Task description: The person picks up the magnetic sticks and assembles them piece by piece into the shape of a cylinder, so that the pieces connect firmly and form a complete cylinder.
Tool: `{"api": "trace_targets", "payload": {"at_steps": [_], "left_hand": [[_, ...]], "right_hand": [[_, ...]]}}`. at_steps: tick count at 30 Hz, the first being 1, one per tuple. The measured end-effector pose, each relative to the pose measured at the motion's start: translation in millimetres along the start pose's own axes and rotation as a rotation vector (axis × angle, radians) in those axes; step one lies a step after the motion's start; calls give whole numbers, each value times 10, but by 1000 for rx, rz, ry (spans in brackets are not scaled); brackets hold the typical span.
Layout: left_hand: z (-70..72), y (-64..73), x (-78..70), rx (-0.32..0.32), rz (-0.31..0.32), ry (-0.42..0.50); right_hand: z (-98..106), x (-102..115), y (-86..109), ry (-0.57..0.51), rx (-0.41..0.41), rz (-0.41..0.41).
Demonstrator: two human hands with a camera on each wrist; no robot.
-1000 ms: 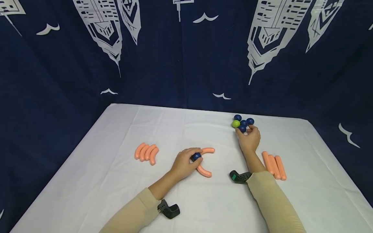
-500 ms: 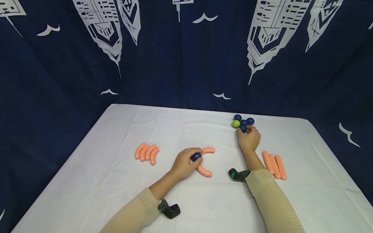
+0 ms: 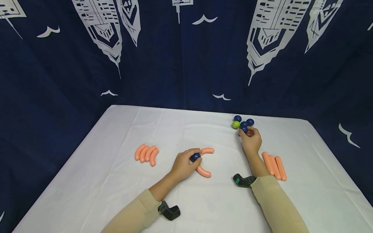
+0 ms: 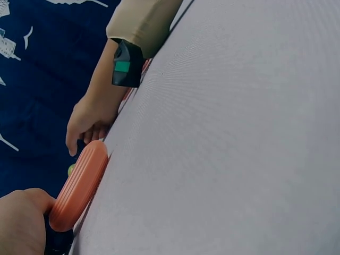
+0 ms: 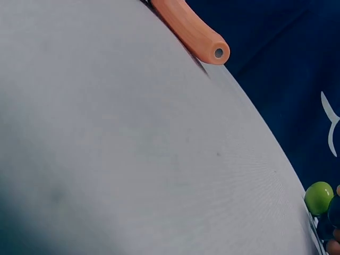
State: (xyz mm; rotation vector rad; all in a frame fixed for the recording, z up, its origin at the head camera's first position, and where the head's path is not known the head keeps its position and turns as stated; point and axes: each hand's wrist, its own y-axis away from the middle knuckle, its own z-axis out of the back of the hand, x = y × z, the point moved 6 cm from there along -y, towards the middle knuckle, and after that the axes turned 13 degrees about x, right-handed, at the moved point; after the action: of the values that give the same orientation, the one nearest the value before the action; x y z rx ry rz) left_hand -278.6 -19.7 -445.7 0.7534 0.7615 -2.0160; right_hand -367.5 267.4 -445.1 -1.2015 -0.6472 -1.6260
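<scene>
My left hand (image 3: 184,164) grips a dark blue ball (image 3: 195,157) between thumb and fingers at mid-table. Two curved orange rods, an upper one (image 3: 207,150) and a lower one (image 3: 204,172), meet at that ball and spread to the right. A magnet-like grey dot shows in the end of a curved rod (image 5: 194,32) in the right wrist view. At the table's back right, my right hand (image 3: 252,141) pinches another blue ball (image 3: 243,129). Close by it lie several blue balls (image 3: 237,118) and a green ball (image 3: 235,125).
Several curved orange rods (image 3: 147,153) lie side by side on the left. Three straight orange rods (image 3: 274,166) lie right of my right forearm. A white cloth covers the table (image 3: 122,194), and a dark blue curtain (image 3: 163,64) hangs behind its far edge.
The right hand has shifted slightly right and toward me, with its blue ball drawn a little away from the green one. The left hand stays nearly still around its ball.
</scene>
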Motion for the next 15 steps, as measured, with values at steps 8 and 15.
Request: {"api": "trace_targets", "payload": {"at_steps": [8, 15], "left_hand": [[38, 6, 18, -51, 60, 35], [43, 28, 40, -75, 87, 46]], "right_hand": [[12, 59, 65, -44, 56, -5], [14, 135, 200, -10, 110, 15]]}}
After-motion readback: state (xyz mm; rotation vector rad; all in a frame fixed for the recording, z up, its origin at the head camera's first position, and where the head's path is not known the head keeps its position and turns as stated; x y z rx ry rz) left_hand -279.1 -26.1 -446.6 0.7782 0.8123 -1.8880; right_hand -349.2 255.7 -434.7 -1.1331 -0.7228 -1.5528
